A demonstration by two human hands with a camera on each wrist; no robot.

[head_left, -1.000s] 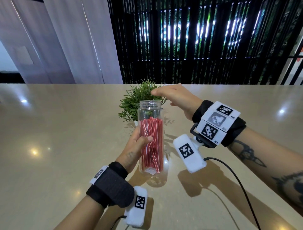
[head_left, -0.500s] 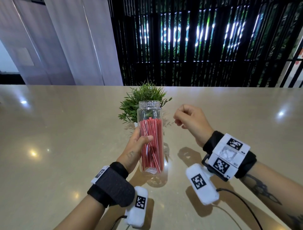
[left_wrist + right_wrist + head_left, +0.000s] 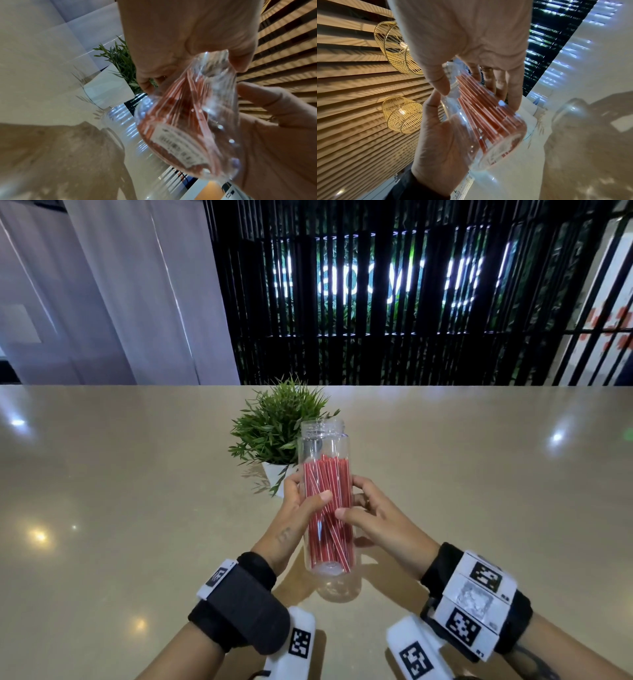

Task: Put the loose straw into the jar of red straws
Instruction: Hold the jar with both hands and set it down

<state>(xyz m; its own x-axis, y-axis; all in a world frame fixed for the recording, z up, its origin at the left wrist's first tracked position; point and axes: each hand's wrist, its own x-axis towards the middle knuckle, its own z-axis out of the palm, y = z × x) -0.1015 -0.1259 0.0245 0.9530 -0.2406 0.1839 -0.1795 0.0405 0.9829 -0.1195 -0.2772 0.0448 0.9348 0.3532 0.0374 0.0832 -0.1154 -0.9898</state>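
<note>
I am now wrapping my right hand (image 3: 373,517), free and curled a moment ago, round the clear plastic jar (image 3: 327,474) beside my gripping left hand (image 3: 294,517), the loose straw seemingly already among the red straws (image 3: 329,508).

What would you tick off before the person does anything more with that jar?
1. Jar held firmly: ok; left hand and right hand both grip it.
2. Jar upright: ok in the head view.
3. Jar off the table: ok; its base is lifted above it.
4. Mouth open, no lid: ok.
5. Straws all inside: ok; none sticks out past the rim, and no loose straw shows on the table.
6. Plant out of the way: ok; it stands behind the jar.
</note>
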